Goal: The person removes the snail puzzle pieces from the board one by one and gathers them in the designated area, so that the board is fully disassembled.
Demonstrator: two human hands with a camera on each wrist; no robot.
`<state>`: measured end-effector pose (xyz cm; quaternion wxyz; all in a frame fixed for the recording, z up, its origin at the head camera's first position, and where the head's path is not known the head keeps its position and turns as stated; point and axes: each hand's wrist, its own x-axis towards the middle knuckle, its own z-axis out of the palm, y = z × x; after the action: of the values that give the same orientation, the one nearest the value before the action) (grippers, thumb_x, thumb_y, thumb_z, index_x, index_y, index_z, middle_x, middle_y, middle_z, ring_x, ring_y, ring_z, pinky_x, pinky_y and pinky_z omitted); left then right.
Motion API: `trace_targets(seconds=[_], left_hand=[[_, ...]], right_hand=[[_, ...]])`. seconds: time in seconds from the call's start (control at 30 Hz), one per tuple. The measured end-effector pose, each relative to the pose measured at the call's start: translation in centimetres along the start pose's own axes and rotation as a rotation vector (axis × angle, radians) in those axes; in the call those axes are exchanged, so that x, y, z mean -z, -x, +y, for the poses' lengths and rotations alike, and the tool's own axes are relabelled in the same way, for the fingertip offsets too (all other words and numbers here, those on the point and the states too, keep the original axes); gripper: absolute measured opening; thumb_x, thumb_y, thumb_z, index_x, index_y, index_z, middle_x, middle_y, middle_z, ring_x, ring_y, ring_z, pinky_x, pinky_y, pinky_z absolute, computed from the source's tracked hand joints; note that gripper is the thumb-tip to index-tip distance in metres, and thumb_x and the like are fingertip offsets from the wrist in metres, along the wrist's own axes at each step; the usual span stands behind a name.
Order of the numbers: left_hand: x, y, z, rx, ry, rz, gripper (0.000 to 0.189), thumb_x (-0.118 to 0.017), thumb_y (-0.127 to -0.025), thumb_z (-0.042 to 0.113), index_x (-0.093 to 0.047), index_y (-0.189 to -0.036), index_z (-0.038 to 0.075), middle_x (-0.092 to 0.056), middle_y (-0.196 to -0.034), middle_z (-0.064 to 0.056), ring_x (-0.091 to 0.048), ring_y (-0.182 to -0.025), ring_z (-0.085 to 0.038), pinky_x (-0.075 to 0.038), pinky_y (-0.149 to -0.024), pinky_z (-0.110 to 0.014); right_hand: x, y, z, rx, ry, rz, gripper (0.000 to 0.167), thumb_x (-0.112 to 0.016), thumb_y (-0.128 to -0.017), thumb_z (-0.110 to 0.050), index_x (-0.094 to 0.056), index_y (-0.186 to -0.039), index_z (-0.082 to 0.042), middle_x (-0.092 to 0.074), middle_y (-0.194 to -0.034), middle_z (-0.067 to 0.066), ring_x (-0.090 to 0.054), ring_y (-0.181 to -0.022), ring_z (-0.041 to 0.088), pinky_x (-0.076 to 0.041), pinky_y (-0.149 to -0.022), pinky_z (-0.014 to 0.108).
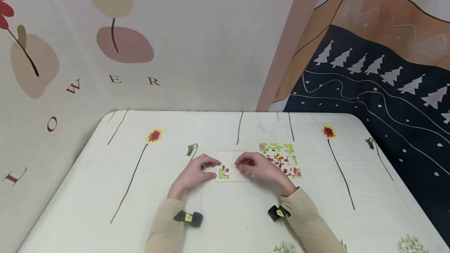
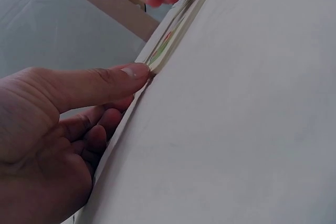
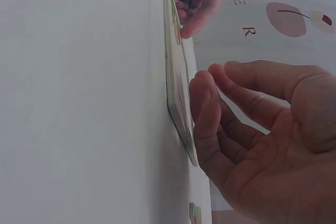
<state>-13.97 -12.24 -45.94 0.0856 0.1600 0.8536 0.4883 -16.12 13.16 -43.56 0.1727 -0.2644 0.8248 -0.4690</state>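
A thin white puzzle board [image 1: 236,179] with a raised rim lies in front of me. One red-and-green puzzle piece [image 1: 223,172] sits in its lower left corner. My left hand [image 1: 195,171] is at the board's left edge: the thumb touches the near corner and the index fingertip rests farther up the rim. My right hand [image 1: 258,165] hovers over the board's right part, its fingers loosely bent. Between the thumb and fingers of that hand nothing shows in the right wrist view.
Just right of the board, several loose puzzle pieces [image 1: 277,147] lie in a rough block, partly hidden by my right hand. A white cloth [image 1: 123,190] printed with flowers covers the table. Printed curtains hang behind and at the sides.
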Motion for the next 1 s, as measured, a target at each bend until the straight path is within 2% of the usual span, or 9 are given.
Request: trace_targets(seconds=[0.37,0.57,1.0], left_hand=[[0.1,0.0,0.0,-0.003,-0.005,-0.004,0.035,-0.075,-0.077,-0.001,-0.07,-0.111,0.009,-0.06,-0.1,0.001,-0.054,-0.097,-0.018,-0.041,-0.085,-0.038],[0.1,0.0,0.0,0.007,-0.009,-0.005,0.035,-0.075,-0.078,0.0,-0.07,-0.111,0.01,-0.06,-0.101,0.002,-0.054,-0.097,-0.019,-0.041,-0.085,-0.038],[0.0,-0.1,-0.1,0.013,-0.023,-0.011,0.036,-0.074,-0.078,0.0,-0.071,-0.113,0.01,-0.059,-0.1,0.002,-0.053,-0.098,-0.019,-0.04,-0.086,-0.039]], right_hand=[[-1.3,-1.3,-1.0,-0.016,0.027,-0.039,0.021,-0.056,-0.091,0.0,-0.066,-0.11,0.002,-0.063,-0.094,0.004,-0.056,-0.078,0.012,-0.045,-0.065,0.025],[-1.9,-1.9,-1.3,-0.036,0.067,-0.056,0.029,-0.057,-0.089,0.0,-0.064,-0.117,0.003,-0.063,-0.096,0.003,-0.055,-0.081,0.012,-0.044,-0.07,0.025],[-2.0,-1.8,-1.5,0.008,0.109,-0.108,0.031,-0.06,-0.09,-0.001,-0.063,-0.121,0.003,-0.06,-0.095,0.001,-0.049,-0.074,0.009,-0.041,-0.068,0.025]])
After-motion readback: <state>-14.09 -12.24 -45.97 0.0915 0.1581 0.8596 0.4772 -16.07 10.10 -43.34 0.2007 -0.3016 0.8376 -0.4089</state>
